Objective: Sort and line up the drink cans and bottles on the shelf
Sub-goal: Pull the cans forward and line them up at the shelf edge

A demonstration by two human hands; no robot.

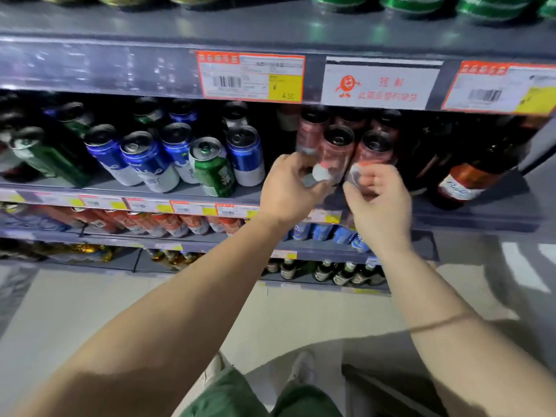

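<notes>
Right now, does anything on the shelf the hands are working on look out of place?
Yes. One green can stands at the front among the blue-and-white cans, breaking that row's colour. The left hand and right hand each grip a red can.

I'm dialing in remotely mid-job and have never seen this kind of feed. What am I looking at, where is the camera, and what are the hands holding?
No machine here: it is one picture from a camera worn on a person's head, looking down at a shop shelf. The left hand grips a red can at the shelf front; the right hand grips the red can beside it. Left of them stand blue cans and one green can among them; to the right, a dark bottle. The picture is blurred, so labels are unreadable.
</notes>
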